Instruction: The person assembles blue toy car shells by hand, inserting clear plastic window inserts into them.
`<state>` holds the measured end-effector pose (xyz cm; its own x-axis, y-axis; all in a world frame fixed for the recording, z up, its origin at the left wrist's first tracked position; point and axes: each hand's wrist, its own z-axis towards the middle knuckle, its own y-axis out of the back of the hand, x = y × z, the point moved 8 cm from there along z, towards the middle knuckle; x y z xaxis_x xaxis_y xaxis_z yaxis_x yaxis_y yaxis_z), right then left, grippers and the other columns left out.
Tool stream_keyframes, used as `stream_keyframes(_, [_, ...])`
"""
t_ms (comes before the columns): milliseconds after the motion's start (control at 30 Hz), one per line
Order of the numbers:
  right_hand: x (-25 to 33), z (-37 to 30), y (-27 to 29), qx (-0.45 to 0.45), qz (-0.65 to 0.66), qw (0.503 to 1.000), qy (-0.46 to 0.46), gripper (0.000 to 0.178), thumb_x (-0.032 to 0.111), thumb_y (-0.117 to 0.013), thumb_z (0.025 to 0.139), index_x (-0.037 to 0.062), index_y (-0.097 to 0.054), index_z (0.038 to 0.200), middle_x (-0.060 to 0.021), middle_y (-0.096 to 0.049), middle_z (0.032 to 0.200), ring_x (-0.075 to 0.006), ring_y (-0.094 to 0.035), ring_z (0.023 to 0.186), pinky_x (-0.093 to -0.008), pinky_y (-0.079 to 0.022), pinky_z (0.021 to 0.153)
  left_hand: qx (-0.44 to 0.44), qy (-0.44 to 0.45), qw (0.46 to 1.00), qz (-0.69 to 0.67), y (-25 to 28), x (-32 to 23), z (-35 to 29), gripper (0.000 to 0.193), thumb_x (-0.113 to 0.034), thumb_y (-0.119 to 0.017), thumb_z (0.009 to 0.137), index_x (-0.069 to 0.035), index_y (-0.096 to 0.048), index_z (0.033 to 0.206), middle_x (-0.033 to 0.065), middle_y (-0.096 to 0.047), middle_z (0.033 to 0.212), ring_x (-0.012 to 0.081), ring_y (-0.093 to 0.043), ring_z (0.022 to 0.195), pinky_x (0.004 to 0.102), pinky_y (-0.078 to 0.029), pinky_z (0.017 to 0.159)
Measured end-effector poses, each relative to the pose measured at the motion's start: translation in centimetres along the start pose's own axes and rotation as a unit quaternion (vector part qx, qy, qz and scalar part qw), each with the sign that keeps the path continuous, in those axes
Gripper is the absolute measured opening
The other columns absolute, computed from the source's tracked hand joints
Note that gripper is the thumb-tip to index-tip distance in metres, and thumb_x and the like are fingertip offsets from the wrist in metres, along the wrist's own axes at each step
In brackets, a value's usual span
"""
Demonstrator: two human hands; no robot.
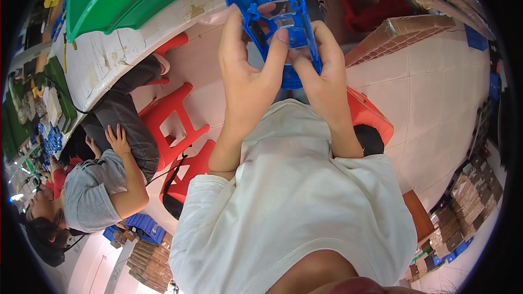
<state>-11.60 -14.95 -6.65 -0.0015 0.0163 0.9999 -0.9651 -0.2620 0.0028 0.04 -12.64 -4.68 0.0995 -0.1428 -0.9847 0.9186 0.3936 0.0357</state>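
Both my hands hold a blue plastic housing (pixel 298 31) up in front of me, at the top middle. It is a long shell with cut-outs, small posts and a clear piece in its middle, its inner side turned toward me. My left hand (pixel 248 62) wraps the left edge, with the thumb laid on the inside of the shell. From the other side my right hand (pixel 325 68) grips the right edge, its thumb pressing on the lower inner part. The fingers behind the housing are partly hidden.
A green bin (pixel 136 0) stands on the white worktable (pixel 103 60) at the upper left. Red stools (pixel 174 111) stand on the tiled floor. Another person in a grey shirt (pixel 95 185) sits at the left. A cardboard box (pixel 400 35) is at the upper right.
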Motion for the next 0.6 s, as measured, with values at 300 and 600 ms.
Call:
stream_keyframes(300, [1.5,-1.0,-0.5,0.024,-0.107,0.994,0.021,0.027,0.011,-0.060,0.066,0.0002,-0.042,0.082,-0.0163,-0.044,0.071,-0.0320,-0.049,0.068,-0.0340,-0.039,0.059,-0.081,0.008,0.996,0.038,1.7,-0.3,0.4,0.012,-0.007,-0.063,0.073,0.001,-0.054,0.077,0.0029,-0.053,0.072,0.0095,-0.048,0.066,0.0216,-0.039,0.058])
stream_keyframes(600, [11.8,0.5,6.6,0.029,-0.152,0.951,0.269,0.036,0.016,-0.060,0.067,0.0002,-0.049,0.097,-0.0096,-0.050,0.093,-0.0191,-0.051,0.085,-0.0282,-0.040,0.077,-0.235,-0.051,0.936,-0.256,17.0,-2.3,-1.0,0.047,-0.013,-0.057,0.072,-0.001,-0.041,0.115,0.0083,-0.053,0.094,0.0175,-0.052,0.078,0.0308,-0.046,0.068])
